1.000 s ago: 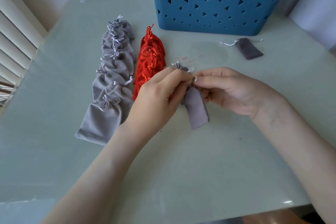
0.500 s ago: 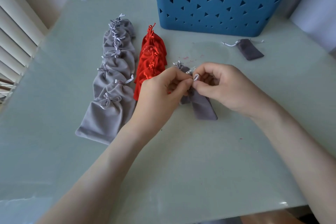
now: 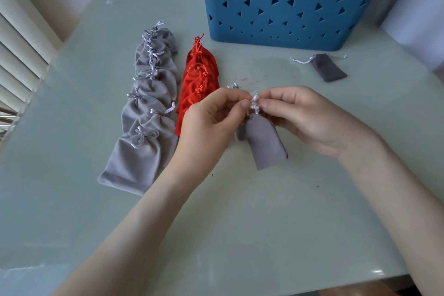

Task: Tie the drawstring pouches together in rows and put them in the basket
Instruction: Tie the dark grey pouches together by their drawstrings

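- Grey velvet pouch [image 3: 265, 143] hangs from its white cord [image 3: 254, 103], which I see pinched between both hands above the table [image 3: 240, 223].
- My view shows the left hand [image 3: 211, 125] closed, thumb and forefinger nipping the cord from the left.
- I see the right hand [image 3: 310, 118] closed too, its thumb and forefinger on the same cord from the right.
- I can make out a 2nd grey pouch [image 3: 240, 133] partly hidden behind the 1st, by the left hand.
- To the left lies a row of light grey pouches [image 3: 146, 108], overlapping, cords knotted.
- Just right of it lies a shorter red row [image 3: 199, 79], its near end behind the left hand.
- 1 dark grey pouch [image 3: 329, 67] lies alone, well to the right.
- I see the blue basket [image 3: 288, 2], with triangle holes, standing at the far edge of the table.
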A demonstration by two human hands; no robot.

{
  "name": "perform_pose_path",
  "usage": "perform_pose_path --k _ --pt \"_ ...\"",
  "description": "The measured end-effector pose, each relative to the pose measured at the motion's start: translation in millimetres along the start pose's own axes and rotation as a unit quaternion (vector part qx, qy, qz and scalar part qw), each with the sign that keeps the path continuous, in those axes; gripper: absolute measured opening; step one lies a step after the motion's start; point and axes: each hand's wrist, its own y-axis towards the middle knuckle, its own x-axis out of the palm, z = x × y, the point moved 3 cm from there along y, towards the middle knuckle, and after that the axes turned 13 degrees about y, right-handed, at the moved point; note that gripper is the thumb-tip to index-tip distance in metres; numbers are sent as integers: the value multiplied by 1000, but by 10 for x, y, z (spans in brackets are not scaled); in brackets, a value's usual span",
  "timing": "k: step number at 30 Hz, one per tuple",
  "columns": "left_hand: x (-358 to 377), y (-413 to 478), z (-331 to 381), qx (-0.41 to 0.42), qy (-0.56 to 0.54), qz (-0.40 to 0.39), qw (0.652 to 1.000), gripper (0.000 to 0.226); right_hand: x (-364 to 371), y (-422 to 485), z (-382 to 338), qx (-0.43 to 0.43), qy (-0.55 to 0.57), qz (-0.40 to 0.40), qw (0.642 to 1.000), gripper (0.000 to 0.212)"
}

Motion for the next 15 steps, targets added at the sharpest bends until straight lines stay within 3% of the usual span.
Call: perform_pose_path --k 5,8,15 --pt "-8 -8 26 23 49 18 998 17 -20 2 -13 0 31 -12 999 19" --pt "-15 -14 18 34 105 37 993 12 -16 -3 -33 -46 24 2 999 8" --pt "-4 -24 -3 32 144 44 988 10 10 -2 -73 -128 -20 41 991 17"
